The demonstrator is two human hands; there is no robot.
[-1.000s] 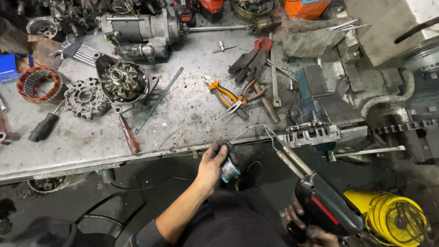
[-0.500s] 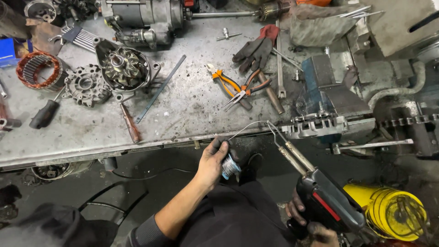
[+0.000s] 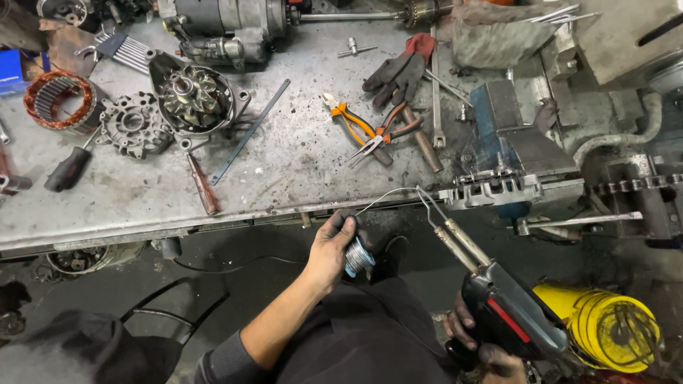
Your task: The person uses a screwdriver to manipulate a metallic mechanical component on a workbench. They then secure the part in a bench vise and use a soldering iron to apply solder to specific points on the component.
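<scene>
My left hand [image 3: 333,245] grips a small spool of solder wire [image 3: 358,257] just below the bench's front edge. A thin strand of solder runs from it up to the tip of a soldering gun [image 3: 498,306]. My right hand [image 3: 484,352] holds that black and red gun by its grip at the lower right. The gun's two-pronged tip [image 3: 425,198] sits close to a grey metal part [image 3: 491,190] clamped in a blue vise [image 3: 506,135].
The grey metal workbench [image 3: 284,171] carries orange-handled pliers [image 3: 359,128], a work glove [image 3: 402,71], a screwdriver [image 3: 203,185], an alternator rotor housing [image 3: 188,96], a copper stator [image 3: 53,99] and a starter motor [image 3: 220,25]. A yellow cylinder [image 3: 605,327] lies at the lower right.
The view has shifted slightly. My left hand with the spool stays below the bench edge, and the solder strand now reaches up to the gun's tip near the clamped part.
</scene>
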